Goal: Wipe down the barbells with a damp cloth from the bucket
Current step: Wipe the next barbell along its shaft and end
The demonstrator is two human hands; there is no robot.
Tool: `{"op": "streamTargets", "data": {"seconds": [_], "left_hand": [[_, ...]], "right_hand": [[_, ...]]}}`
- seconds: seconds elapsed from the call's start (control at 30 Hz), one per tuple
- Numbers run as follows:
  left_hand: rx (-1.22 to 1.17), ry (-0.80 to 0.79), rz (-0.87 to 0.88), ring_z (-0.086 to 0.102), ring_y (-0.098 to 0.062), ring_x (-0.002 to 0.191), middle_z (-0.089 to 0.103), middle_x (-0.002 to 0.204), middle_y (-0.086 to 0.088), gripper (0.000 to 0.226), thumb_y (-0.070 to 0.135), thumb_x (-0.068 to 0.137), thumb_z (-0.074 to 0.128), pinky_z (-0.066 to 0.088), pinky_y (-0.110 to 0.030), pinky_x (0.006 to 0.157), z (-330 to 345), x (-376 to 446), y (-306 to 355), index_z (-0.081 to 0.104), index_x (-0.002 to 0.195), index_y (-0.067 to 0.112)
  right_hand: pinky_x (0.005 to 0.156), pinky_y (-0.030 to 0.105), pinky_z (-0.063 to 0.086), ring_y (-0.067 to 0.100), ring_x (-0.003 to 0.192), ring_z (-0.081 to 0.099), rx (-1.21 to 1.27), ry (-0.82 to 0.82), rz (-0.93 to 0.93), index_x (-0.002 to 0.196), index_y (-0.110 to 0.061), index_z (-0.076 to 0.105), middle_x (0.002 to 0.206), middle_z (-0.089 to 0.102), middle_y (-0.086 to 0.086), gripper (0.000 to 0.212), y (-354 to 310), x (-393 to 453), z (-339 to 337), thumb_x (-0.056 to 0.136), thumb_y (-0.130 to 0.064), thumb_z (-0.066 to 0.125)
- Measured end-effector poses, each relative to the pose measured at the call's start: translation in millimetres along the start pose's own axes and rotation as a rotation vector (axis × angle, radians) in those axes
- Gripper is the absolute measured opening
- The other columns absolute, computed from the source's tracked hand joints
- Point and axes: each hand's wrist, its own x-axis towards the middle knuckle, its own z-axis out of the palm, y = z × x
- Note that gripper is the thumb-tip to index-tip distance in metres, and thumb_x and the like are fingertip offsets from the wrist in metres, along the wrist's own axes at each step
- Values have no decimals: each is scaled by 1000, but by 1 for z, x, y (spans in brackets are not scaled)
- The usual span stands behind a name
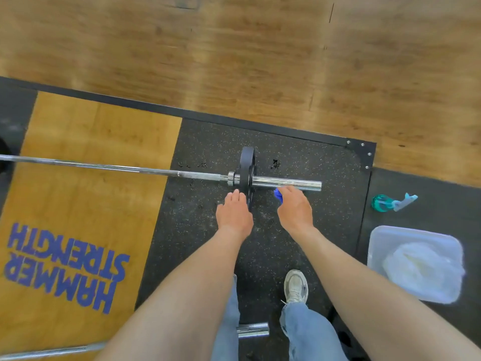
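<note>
My right hand pinches a blue cloth against the near side of the barbell, on the chrome sleeve to the right of the black plate, while my left hand lies with straight fingers against the near edge of that plate, steadying it. The bar lies on the floor across the speckled rubber mat and the wooden platform, its shaft running off to the left. The bucket, a pale tub with something white in it, sits on the floor to the right, well apart from the bar, with a teal spray bottle lying just beyond it. The main risk, I think, is that the bar rolls: it rests on a small round plate, so a firm push along the sleeve could send it away from me or back toward my shoe. My left fingers are close to where plate meets mat and could be nipped if it shifts. The cloth is bunched small, so I could skim only the near side and miss the far and under faces of the sleeve. A second bar's end lies by my feet, easy to trip on if I step back.
</note>
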Motion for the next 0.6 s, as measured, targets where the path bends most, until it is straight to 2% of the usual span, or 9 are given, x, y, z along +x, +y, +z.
{"op": "streamTargets", "data": {"seconds": [0.17,0.33,0.43,0.5,0.6], "left_hand": [[-16,-17,56,6,-21,158,3,172,-3,68,36,109,40,30,-42,121,47,55,-30,7,163,11],[-156,66,79,0,-18,158,-3,172,0,63,30,110,31,24,-42,124,90,104,-40,1,163,14],[-222,125,61,-2,-16,158,-4,172,2,61,28,111,27,22,-43,125,123,131,-42,0,164,15],[-251,167,87,-2,-15,158,-4,172,3,60,29,111,25,19,-43,126,147,143,-43,0,164,16],[-292,295,137,-3,-13,158,-8,171,4,61,31,110,25,14,-40,128,184,157,-45,-1,164,17]], "right_hand": [[88,33,45,24,106,55,-44,-41,39,119,-12,65,116,64,1,34,-11,35,61,93,5,53],[83,34,42,25,103,54,-48,-34,119,110,-11,66,112,63,3,28,-11,70,117,94,5,50],[82,33,41,26,102,54,-79,-60,110,106,-12,65,107,60,2,25,0,93,144,93,5,51],[78,33,39,26,97,53,-89,-51,92,96,-15,61,99,54,0,24,9,108,161,91,6,50],[77,35,43,25,91,49,-83,3,62,92,-15,54,95,50,-2,26,28,130,192,88,10,48]]}}
